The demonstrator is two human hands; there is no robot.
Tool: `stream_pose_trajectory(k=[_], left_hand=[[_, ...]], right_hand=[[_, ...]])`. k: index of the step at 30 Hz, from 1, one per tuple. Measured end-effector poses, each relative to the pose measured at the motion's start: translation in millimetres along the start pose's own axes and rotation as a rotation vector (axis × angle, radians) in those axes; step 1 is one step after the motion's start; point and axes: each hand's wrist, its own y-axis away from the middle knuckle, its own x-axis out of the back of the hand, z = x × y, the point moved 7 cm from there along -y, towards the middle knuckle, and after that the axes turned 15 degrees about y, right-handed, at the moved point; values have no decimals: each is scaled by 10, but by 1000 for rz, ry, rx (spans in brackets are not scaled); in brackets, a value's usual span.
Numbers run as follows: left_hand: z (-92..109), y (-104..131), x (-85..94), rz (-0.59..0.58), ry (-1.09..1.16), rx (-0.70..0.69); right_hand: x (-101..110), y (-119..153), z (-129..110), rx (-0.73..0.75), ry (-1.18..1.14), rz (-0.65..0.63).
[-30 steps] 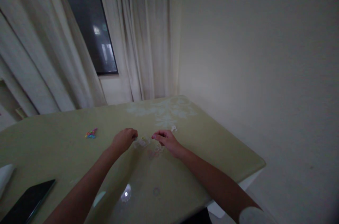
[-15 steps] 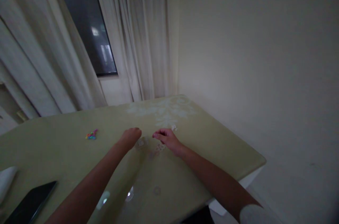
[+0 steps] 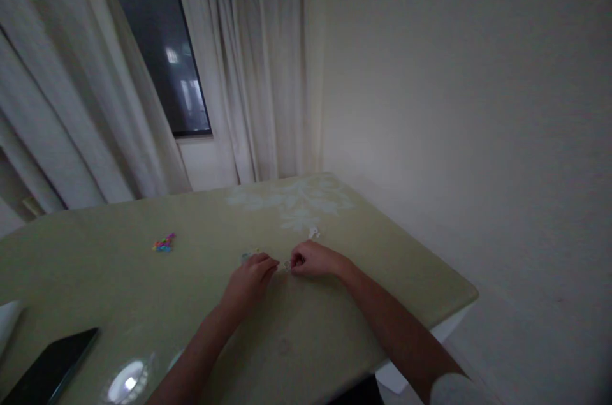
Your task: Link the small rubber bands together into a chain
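My left hand is closed in a pinch low over the table, its fingertips beside some small pale ring-like pieces. From the other side, my right hand pinches at the same pieces with thumb and forefinger together. The fingertips of both hands are only a short gap apart. What lies inside each pinch is too small to make out. Just behind my left hand a small see-through item is partly hidden. A few little white pieces rest beyond my right hand.
A pile of small brightly coloured pieces lies to the left. Nearer me are a dark flat tablet-like device, a white object at the edge, and a round clear shiny thing. A wall borders the table's right side.
My left hand has moved right and nearer to me, off the see-through item. My right hand has lowered onto the pale ring-like pieces, and the two hands are closer together.
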Motion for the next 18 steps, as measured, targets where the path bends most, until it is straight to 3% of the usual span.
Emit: stream_pose_trajectory(k=[3,9,13,18], left_hand=[[14,30,-129,50,87,-72],[-106,91,-87,133,170,-68],[-151,99,-38,199,236,-30],[-110,79,-30,265,517,21]], right_hand=[[0,16,-26,-14,86,-3],[24,21,30,-36,139,-1],[63,-5,131,-54,-13,44],[87,-50,80,-11,-382,118]])
